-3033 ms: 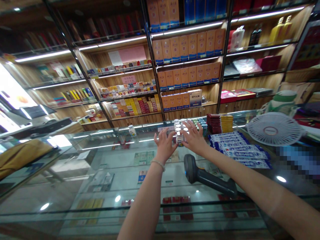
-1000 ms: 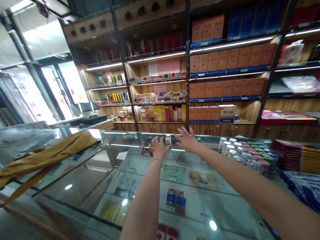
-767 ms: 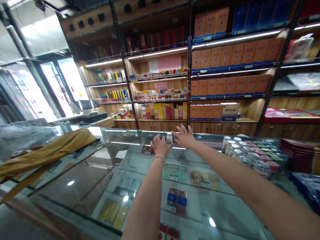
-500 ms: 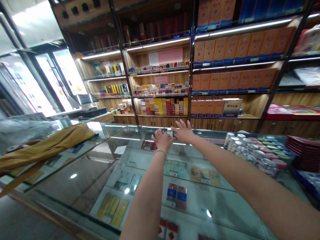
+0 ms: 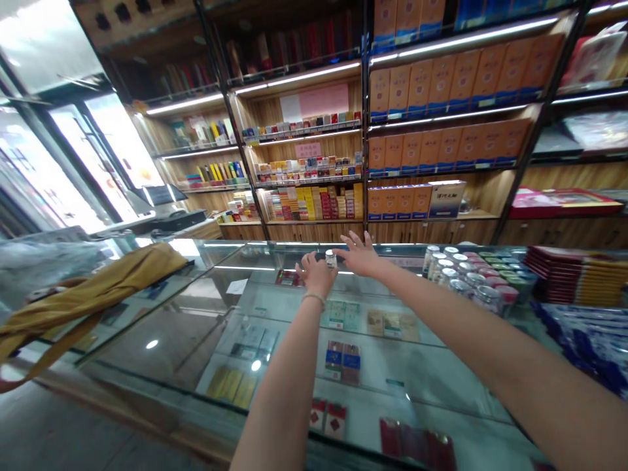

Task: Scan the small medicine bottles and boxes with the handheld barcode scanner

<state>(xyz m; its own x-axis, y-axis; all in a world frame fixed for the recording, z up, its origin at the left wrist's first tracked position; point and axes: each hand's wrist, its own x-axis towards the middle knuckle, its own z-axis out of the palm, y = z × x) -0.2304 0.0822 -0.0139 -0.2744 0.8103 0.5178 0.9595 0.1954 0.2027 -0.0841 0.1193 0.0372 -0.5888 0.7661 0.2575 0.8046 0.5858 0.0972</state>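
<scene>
A small clear jar (image 5: 331, 260) with a white lid stands upright near the far side of the glass counter (image 5: 196, 340). Just left of it and nearer to me is my left hand (image 5: 316, 276), its fingers spread and slightly bent, a pale bracelet on the wrist. The thumb lies close to the jar's base; contact is unclear. From the right comes my right hand (image 5: 360, 255), fingers apart, the lowest fingertip at or very near the lid's right side. Neither hand visibly wraps round the jar.
Grouped jars (image 5: 461, 268), stacked dark red packs (image 5: 554, 273) and blue-white packets (image 5: 586, 337) occupy the counter's right. A mustard cloth bag (image 5: 112, 281) lies left. Cigarette packs (image 5: 343, 360) show under the glass. Shelves with orange boxes (image 5: 441, 85) stand behind.
The view has shifted a little, bringing more of the right-hand packets into sight. Both hands stay beside the small jar with almost the same pose.
</scene>
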